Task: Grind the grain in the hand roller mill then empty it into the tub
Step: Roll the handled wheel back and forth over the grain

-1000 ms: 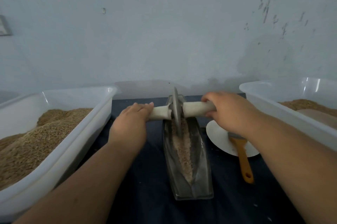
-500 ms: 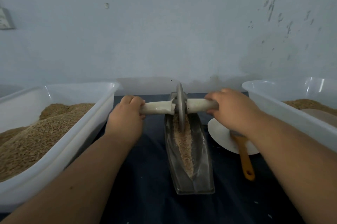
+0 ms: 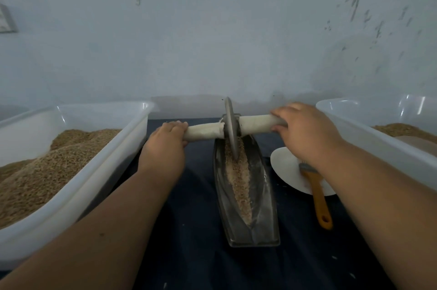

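A boat-shaped metal trough (image 3: 264, 197) lies lengthwise on the dark table, with a strip of pale ground grain (image 3: 238, 178) along its groove. A grey metal wheel (image 3: 230, 126) stands upright in the far end of the groove on a cloth-wrapped axle. My left hand (image 3: 165, 145) grips the left handle (image 3: 203, 132). My right hand (image 3: 305, 131) grips the right handle (image 3: 256, 123), which sits a little higher.
A white tub (image 3: 78, 195) heaped with brown grain stands at the left. Another white tub (image 3: 369, 133) with grain stands at the right. A white plate (image 3: 287, 171) and an orange-handled brush (image 3: 319, 200) lie right of the trough. A pale wall rises close behind.
Both hands pushed the wheel away along the groove toward the trough's far end. The left fingers curled tighter round the handle.
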`<state>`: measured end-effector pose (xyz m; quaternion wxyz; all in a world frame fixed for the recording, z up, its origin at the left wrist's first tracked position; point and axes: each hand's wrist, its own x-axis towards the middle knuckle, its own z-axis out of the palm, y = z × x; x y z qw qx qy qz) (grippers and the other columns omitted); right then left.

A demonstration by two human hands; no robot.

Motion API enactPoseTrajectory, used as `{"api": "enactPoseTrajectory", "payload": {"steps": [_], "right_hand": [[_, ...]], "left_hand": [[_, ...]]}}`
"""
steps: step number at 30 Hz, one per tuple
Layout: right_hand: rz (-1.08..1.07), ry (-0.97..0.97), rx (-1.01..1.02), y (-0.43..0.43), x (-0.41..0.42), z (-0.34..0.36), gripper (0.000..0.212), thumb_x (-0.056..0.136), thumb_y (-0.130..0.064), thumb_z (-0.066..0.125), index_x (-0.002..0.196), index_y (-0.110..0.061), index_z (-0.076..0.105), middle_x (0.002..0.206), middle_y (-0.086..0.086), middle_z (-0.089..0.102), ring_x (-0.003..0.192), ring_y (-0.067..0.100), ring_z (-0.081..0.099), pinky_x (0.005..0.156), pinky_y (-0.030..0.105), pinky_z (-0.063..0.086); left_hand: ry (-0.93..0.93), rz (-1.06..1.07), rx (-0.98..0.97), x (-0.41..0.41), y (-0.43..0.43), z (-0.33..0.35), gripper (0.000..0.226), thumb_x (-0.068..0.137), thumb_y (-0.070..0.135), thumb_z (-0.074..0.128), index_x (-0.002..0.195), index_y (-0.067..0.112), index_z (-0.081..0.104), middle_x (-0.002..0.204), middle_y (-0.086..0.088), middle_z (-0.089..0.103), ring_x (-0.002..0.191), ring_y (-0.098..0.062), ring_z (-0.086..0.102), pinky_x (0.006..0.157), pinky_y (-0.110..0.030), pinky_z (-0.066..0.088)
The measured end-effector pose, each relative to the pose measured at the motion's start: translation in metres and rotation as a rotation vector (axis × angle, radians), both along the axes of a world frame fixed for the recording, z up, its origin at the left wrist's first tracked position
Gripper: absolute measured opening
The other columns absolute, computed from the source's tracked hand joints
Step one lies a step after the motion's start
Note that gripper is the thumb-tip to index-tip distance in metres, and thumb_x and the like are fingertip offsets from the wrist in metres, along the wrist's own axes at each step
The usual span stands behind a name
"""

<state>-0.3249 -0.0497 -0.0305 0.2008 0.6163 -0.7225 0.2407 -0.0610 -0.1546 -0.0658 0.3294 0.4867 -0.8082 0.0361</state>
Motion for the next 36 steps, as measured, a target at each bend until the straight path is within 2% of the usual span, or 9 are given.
{"api": "enactPoseTrajectory", "payload": {"steps": [3,6,12,17,23,26,29,32,36], "right_hand": [[-0.045,0.076,0.113,0.004,0.001,0.006,0.026,0.094,-0.030,0.062,0.120,-0.025,0.064,0.104,0.005,0.063,0.094,0.028,0.057,0.080,0.039,0.051],[-0.133,0.177,0.366,0.015,0.006,0.017,0.023,0.090,-0.029,0.063,0.113,-0.031,0.064,0.092,-0.001,0.062,0.082,0.022,0.059,0.073,0.038,0.054],[-0.069,0.307,0.602,0.037,0.027,0.043,0.023,0.090,-0.037,0.066,0.108,-0.023,0.065,0.094,-0.002,0.064,0.083,0.019,0.060,0.063,0.029,0.041],[-0.087,0.414,0.728,0.047,0.035,0.053,0.025,0.091,-0.038,0.063,0.107,-0.020,0.068,0.093,-0.001,0.066,0.073,0.013,0.054,0.050,0.023,0.030],[-0.079,0.213,0.514,0.021,0.016,0.031,0.034,0.091,-0.023,0.062,0.125,-0.026,0.063,0.107,0.002,0.066,0.095,0.022,0.062,0.085,0.040,0.054],[-0.089,0.058,0.212,0.009,0.004,0.014,0.028,0.089,-0.020,0.067,0.115,-0.024,0.059,0.105,0.003,0.057,0.086,0.024,0.056,0.075,0.041,0.052],[-0.061,0.032,0.028,0.002,0.000,0.002,0.015,0.091,-0.019,0.064,0.105,-0.018,0.059,0.099,0.006,0.053,0.076,0.025,0.047,0.067,0.039,0.049],[-0.079,0.069,0.100,-0.001,-0.001,0.000,0.020,0.092,-0.018,0.062,0.112,-0.020,0.061,0.100,0.005,0.058,0.081,0.025,0.051,0.067,0.035,0.044],[-0.085,0.170,0.340,0.011,0.004,0.009,0.025,0.091,-0.033,0.063,0.115,-0.029,0.059,0.101,0.001,0.063,0.090,0.023,0.059,0.074,0.034,0.050]], "left_hand": [[-0.083,-0.024,-0.005,0.001,0.001,0.001,0.052,0.097,0.026,0.058,0.147,0.017,0.043,0.148,-0.003,0.046,0.136,-0.025,0.039,0.114,-0.034,0.026],[-0.104,-0.073,-0.091,0.006,0.012,0.016,0.049,0.095,0.032,0.061,0.142,0.025,0.050,0.133,0.001,0.054,0.118,-0.024,0.049,0.099,-0.034,0.039],[-0.507,-0.040,0.003,0.016,0.042,0.047,0.034,0.090,0.041,0.062,0.124,0.034,0.058,0.117,0.007,0.050,0.104,-0.020,0.057,0.086,-0.033,0.048],[-0.551,-0.021,0.073,0.016,0.050,0.056,0.032,0.084,0.039,0.069,0.115,0.034,0.062,0.108,0.009,0.049,0.099,-0.016,0.058,0.080,-0.030,0.049],[-0.218,0.031,0.084,0.005,0.032,0.033,0.044,0.092,0.026,0.063,0.134,0.027,0.051,0.123,-0.002,0.057,0.109,-0.026,0.058,0.083,-0.036,0.046],[-0.074,0.008,0.007,-0.003,0.022,0.015,0.024,0.096,0.016,0.056,0.120,0.018,0.054,0.117,-0.006,0.057,0.111,-0.030,0.055,0.079,-0.036,0.040],[-0.031,-0.008,0.002,-0.007,0.011,0.003,0.032,0.099,0.009,0.049,0.131,0.013,0.054,0.135,-0.008,0.054,0.139,-0.036,0.034,0.108,-0.046,0.032],[-0.079,-0.002,0.003,-0.007,0.009,0.003,0.043,0.101,0.017,0.049,0.144,0.017,0.045,0.151,-0.004,0.042,0.146,-0.032,0.022,0.117,-0.049,0.019],[-0.132,-0.057,-0.095,0.001,0.022,0.017,0.043,0.091,0.021,0.064,0.133,0.022,0.055,0.129,-0.001,0.055,0.118,-0.029,0.045,0.097,-0.041,0.041]]}}
